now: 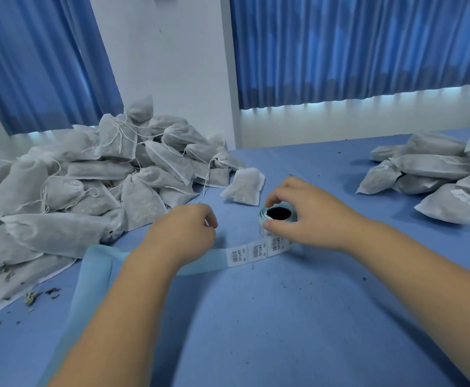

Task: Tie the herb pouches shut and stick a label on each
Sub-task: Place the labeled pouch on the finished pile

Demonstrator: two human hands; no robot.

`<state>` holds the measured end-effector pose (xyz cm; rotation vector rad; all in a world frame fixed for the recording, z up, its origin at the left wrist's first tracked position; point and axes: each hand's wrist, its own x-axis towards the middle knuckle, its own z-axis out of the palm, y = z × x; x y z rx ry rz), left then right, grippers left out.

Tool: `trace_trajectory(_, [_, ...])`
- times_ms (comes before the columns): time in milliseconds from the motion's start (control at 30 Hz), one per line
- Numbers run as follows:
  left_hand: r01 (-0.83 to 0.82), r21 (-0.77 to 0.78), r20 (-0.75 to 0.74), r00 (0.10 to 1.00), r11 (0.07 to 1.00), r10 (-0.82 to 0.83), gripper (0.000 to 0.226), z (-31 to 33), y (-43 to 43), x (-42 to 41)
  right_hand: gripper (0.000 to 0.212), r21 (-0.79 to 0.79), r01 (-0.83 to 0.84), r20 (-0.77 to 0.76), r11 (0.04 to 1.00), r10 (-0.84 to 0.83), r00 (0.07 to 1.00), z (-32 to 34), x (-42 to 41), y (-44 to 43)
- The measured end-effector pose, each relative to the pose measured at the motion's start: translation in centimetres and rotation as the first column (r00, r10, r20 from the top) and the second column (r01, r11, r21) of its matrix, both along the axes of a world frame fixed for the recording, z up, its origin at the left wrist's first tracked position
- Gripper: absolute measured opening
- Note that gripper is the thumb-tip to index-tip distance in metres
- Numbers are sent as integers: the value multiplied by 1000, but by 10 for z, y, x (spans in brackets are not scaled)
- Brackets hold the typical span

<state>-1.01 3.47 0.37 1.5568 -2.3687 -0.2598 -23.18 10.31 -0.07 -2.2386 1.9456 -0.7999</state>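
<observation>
A roll of barcode labels (278,216) stands on the blue table, and my right hand (306,216) grips it with thumb and fingers curled round its rim. A strip of labels (256,251) runs from the roll to the left on pale blue backing tape (94,263). My left hand (185,233) hovers over that strip with fingers curled, pinching what looks like a small white label at its fingertips. One white herb pouch (245,185) lies alone just behind the roll. A big heap of white drawstring pouches (88,177) fills the left side.
A second pile of pouches with labels on them (437,174) lies at the right rear. Loose herb crumbs (32,297) are scattered near the left front of the blue tablecloth (284,317). Blue curtains and a white wall stand behind the table.
</observation>
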Motion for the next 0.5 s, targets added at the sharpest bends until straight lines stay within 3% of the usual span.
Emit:
trace_trajectory(133, [11,-29,-206,978,1000,-16,23,-12,-4,-4,10,-75,-73,33,995,75,997,6,21,-10])
trace_trajectory(267, [-47,24,-494,868,999,53,24,-14,-11,6,3,-97,-133,105,986,143,984,12,58,-39])
trace_trajectory(333, [-109,89,-690,710,990,140,22,-12,-16,16,7,-50,-133,154,990,140,978,12,81,-59])
trace_trajectory(400, [-140,189,-849,474,972,234,21,-12,-21,26,11,34,-125,195,992,116,974,11,106,-81])
trace_trajectory(500, [-175,313,-937,105,933,334,18,-11,-32,40,20,181,-106,196,978,70,978,11,142,-107])
